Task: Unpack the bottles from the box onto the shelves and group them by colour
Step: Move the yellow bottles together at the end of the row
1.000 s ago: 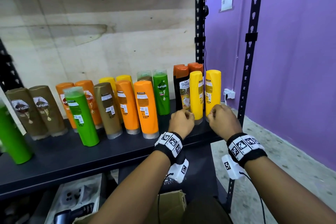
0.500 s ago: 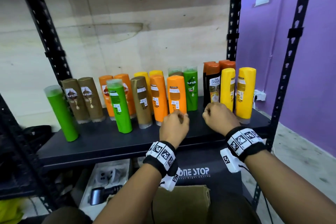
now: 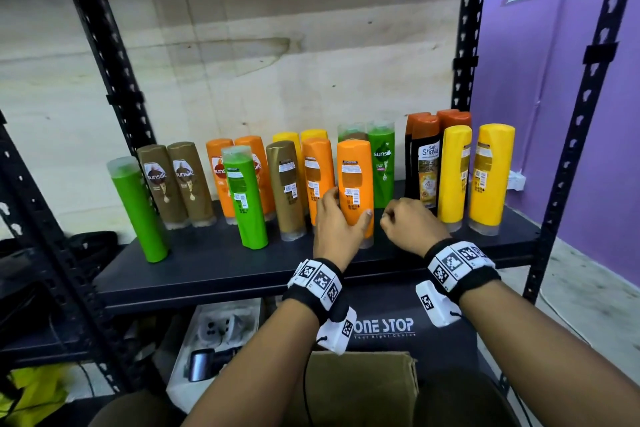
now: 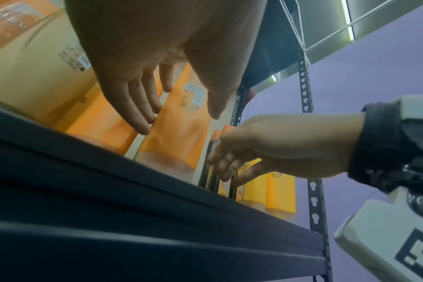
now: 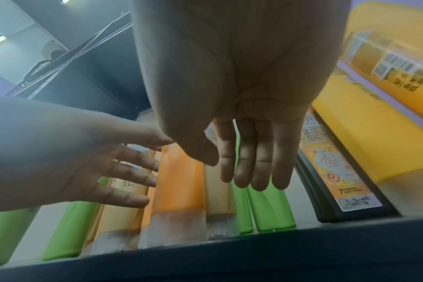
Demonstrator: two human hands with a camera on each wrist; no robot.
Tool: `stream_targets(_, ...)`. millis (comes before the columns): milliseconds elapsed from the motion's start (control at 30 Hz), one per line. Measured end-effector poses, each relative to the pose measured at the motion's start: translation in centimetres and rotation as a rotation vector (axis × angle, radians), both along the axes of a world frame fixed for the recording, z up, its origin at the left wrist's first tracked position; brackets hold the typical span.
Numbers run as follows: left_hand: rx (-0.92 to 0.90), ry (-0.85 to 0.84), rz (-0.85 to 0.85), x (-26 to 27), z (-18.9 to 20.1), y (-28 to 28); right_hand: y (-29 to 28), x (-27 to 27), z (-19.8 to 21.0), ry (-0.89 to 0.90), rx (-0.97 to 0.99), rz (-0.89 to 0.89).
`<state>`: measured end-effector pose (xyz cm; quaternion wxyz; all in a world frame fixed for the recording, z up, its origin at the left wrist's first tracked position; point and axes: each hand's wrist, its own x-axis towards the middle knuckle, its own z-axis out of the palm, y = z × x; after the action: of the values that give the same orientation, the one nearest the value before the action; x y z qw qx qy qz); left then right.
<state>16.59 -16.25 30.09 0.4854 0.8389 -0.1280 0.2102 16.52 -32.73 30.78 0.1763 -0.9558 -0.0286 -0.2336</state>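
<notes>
Many bottles stand on the black shelf [image 3: 242, 274]. My left hand [image 3: 346, 208] reaches round the front orange bottle [image 3: 355, 166], fingers fairly straight at its left side, thumb across its right front; the left wrist view shows this hand [image 4: 181, 120] and bottle [image 4: 179, 133] the same way. My right hand [image 3: 398, 222] hovers just right of that bottle, loosely curled and holding nothing, in front of a green bottle [image 3: 381, 163] and a black bottle [image 3: 424, 163]. In the right wrist view its fingers [image 5: 254, 171] hang straight over the green bottles.
Two yellow bottles [image 3: 491, 170] stand at the shelf's right end. Brown [image 3: 159, 184], orange and green bottles [image 3: 244, 194] fill the left half. An open cardboard box [image 3: 360, 388] sits below, near my arms. Black uprights [image 3: 568, 149] frame the shelf; a purple wall is on the right.
My left hand has uncurled and moved forward round the front orange bottle. The right hand has drifted left, away from the yellow bottles. The head view has shifted left.
</notes>
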Motion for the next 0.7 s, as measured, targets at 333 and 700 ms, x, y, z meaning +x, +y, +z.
stream_targets(333,-0.032,0.051,0.029,0.8,-0.4,0.6,0.0,2.2,0.6,0.0,0.117,0.005)
stream_targets(700,-0.076,0.053,0.063,0.9,-0.8,4.2,2.0,5.8,1.5,0.104,0.524,0.182)
